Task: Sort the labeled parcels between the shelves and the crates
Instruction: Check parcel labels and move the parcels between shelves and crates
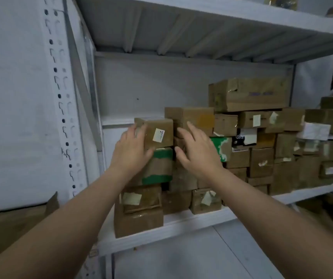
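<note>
We stretched both bare arms up and forward. Our left hand (131, 152) lay flat, fingers spread, against the left side of a small brown cardboard box with a white label (157, 132). Our right hand (197, 151) was open just beside it, holding nothing. The box sat atop stacked parcels on the white metal shelf (181, 220).

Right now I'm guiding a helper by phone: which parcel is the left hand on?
On the white shelf, find the leftmost stack of brown boxes. The left hand rests on its top parcel. This one has a small white label and sits above a green-taped box.
</note>
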A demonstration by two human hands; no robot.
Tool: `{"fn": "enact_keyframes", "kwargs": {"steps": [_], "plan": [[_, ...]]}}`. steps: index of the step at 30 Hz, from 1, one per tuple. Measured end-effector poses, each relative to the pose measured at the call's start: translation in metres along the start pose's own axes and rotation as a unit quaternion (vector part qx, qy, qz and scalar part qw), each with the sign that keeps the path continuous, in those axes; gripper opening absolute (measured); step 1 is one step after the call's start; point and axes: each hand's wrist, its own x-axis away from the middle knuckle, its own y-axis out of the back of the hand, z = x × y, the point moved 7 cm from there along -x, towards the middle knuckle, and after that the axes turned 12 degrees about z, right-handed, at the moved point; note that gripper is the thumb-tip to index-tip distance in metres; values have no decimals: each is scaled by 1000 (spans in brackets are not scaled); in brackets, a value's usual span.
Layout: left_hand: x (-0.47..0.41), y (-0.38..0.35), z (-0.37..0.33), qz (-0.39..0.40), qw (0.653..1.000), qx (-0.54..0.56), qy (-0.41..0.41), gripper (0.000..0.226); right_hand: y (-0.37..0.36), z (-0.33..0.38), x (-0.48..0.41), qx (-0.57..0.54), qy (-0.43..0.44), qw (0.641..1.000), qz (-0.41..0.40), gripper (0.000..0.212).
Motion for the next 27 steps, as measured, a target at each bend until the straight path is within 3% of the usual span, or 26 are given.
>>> {"fn": "enact_keyframes", "kwargs": {"steps": [3, 8, 14, 20, 24, 27], "plan": [[-37, -4, -1, 10, 999, 24, 26, 83, 1, -2, -25, -18, 39, 999, -18, 56], [-68, -25, 7, 140, 988, 61, 29, 80, 1, -3, -49, -87, 73, 993, -32, 55], [-55, -18, 8, 57, 990, 127, 8, 68, -10, 4, -58, -224, 66, 972, -11, 54], [-26, -12, 11, -28, 975, 220, -22, 53, -23, 17, -68, -445, 21, 895, 22, 41], [-10, 5, 6, -91, 936, 337, -43, 29, -20, 23, -62, -524, 33, 851, -22, 31], [0, 18, 4, -130, 883, 450, -34, 12, -9, 26, -61, -560, 51, 823, -73, 24]]}}
